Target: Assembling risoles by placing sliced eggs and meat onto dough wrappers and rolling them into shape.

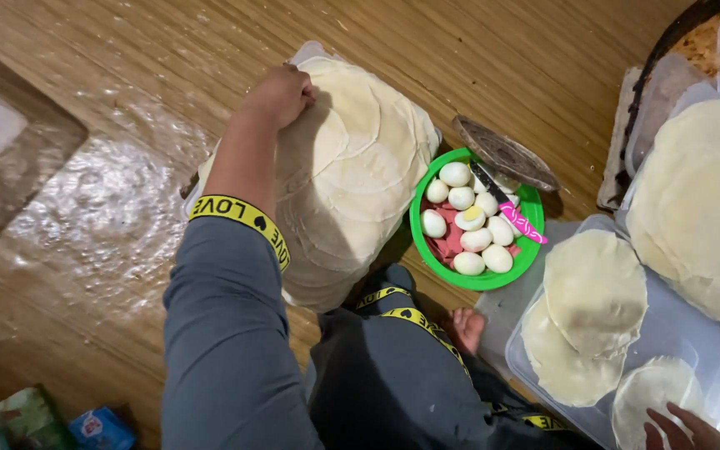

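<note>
from my feed: wooden floor (pixel 502 58), seen from above, with a shiny wet-looking patch (pixel 102 208) on its left part.

left hand (pixel 281 93) sits at the far edge of a big stack of round dough wrappers (pixel 352 175), fingers curled shut on the top sheet's rim. grey sleeve with a yellow-and-black cuff band (pixel 243 218) runs from the bottom of the view up to it and covers the stack's near left side.

the stack lies flat; its long axis runs from near-centre up toward the far side, tilted slightly right. a pale tray corner (pixel 310 52) shows just beyond the hand.

just right of the stack, touching or nearly so: green bowl (pixel 472 282) with peeled boiled eggs (pixel 468 218) over pink slices. a knife with a pink handle (pixel 520 221) lies across the bowl, blade pointing up-left. a round metal press or lid (pixel 506 154) overlaps the bowl's far rim.

right side: clear plastic containers (pixel 693 333) holding more wrappers (pixel 595 287); another large pile (pixel 702 200) beyond.

right hand (pixel 683 429) shows only partly at the bottom edge, fingers on a small wrapper (pixel 652 387); i cannot tell its grip.

bare foot (pixel 467 327) between the bowl and the containers. colourful packets (pixel 52 421) at bottom left.
</note>
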